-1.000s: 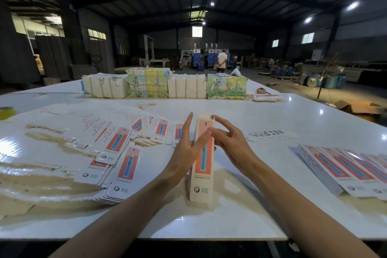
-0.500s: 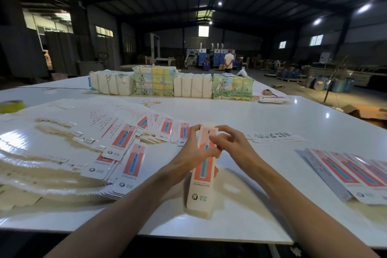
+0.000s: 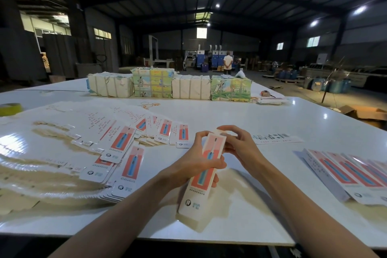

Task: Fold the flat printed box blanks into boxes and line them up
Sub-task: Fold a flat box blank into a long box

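A long white box with a red panel and a blue toothbrush print [image 3: 199, 190] is held tilted above the white table [image 3: 261, 123]. My left hand [image 3: 196, 163] grips its middle, thumb across the printed face. My right hand [image 3: 236, 146] pinches the flap at its far end with curled fingers. A spread of flat printed blanks [image 3: 117, 148] lies fanned out on the left of the table. A row of folded boxes [image 3: 351, 176] lies side by side at the right edge.
Bundled stacks of printed and white card [image 3: 169, 86] stand in a line at the table's far side. A yellow tape roll [image 3: 10, 109] sits far left, a loose blank strip [image 3: 274, 138] right of my hands. A person [image 3: 227, 64] stands far back in the hall.
My fingers went from straight along the box's far end to curled around it. The left hand now wraps the middle, and the box has lifted and tilted toward me.
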`<state>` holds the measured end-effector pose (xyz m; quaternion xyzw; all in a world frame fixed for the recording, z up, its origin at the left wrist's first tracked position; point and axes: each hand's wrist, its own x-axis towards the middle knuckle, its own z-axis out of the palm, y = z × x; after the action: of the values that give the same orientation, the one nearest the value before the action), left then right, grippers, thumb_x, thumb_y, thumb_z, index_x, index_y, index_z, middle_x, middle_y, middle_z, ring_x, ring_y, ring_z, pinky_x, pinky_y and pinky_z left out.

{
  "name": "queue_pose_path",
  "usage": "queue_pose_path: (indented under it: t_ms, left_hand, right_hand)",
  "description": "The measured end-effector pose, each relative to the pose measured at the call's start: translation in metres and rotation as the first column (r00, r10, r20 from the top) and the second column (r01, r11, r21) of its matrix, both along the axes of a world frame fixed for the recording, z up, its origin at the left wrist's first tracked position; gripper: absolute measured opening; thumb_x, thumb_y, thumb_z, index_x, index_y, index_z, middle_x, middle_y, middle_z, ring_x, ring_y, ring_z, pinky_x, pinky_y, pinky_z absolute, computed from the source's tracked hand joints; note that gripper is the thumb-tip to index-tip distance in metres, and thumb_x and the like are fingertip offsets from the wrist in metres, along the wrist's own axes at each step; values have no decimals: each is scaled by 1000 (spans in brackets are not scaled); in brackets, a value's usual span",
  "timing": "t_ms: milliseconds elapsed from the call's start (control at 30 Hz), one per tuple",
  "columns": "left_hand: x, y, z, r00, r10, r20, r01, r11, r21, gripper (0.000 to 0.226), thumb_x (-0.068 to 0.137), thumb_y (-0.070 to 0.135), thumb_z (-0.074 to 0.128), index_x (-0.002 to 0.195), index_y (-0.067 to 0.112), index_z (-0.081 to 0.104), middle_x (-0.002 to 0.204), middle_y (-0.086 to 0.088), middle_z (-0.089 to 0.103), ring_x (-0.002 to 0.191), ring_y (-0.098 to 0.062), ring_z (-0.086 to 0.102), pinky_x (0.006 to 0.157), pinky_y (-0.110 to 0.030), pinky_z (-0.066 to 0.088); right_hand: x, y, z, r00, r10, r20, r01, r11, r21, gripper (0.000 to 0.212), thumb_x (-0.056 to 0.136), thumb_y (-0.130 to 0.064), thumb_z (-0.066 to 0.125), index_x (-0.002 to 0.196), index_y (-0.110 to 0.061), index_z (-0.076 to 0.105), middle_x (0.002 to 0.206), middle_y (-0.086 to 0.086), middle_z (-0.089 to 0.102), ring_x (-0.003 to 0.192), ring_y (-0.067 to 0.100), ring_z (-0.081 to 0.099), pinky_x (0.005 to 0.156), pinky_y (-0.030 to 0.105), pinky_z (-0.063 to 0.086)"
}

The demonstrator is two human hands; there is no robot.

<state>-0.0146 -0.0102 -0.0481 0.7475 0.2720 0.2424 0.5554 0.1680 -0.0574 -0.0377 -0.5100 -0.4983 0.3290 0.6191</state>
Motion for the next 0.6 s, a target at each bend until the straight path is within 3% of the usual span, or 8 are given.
queue_pose_path:
  t_ms: [67, 233, 367, 467, 600]
  left_hand:
    - [-1, 1, 0, 1000, 2, -10, -2, 1000, -7, 86, 85, 27, 86, 136, 56, 22, 122, -5, 64, 80, -32, 79, 69, -41, 65]
    - [-1, 1, -3, 999, 40, -2, -40, 999, 10, 86, 84, 31, 86, 135, 61, 23, 125, -6, 63, 89, -32, 79, 78, -46, 67]
    - [-1, 2, -1, 999, 39, 12, -39, 999, -17, 88, 86, 28, 85, 132, 64, 19, 123, -1, 60, 81, -29, 80, 64, -34, 64]
    - [-1, 3, 0, 999, 32, 21, -31, 999, -21, 87, 86, 25, 85, 128, 66, 21, 125, -1, 59, 82, -29, 80, 64, -33, 64]
    - [-1, 3, 0, 999, 8, 50, -6, 999, -35, 93, 84, 20, 86, 122, 74, 22, 125, -7, 59, 83, -32, 80, 66, -36, 65]
  right_hand:
    - [-1, -2, 2, 998, -12, 54, 10, 999, 37, 17, 107, -11, 58, 118, -9, 71, 97, 18, 80, 91, 36, 78, 81, 43, 66]
    - [-4, -4, 6, 981, -69, 182, 49, 992, 115, 21, 104, 2, 53, 107, -5, 73, 98, 7, 82, 92, 28, 79, 73, 34, 65]
    - [-5, -6, 10, 999, 40, 6, -41, 998, 50, 20, 108, -10, 56, 111, -4, 75, 110, 11, 80, 104, 30, 78, 77, 35, 64]
    - [-6, -5, 11, 990, 84, -113, -83, 996, 15, 34, 109, -28, 57, 111, 0, 77, 110, 17, 79, 103, 31, 78, 78, 35, 64]
    - [-4, -3, 12, 983, 29, -182, -37, 998, -43, 19, 103, -17, 67, 107, -5, 81, 108, 14, 80, 103, 33, 78, 72, 35, 64]
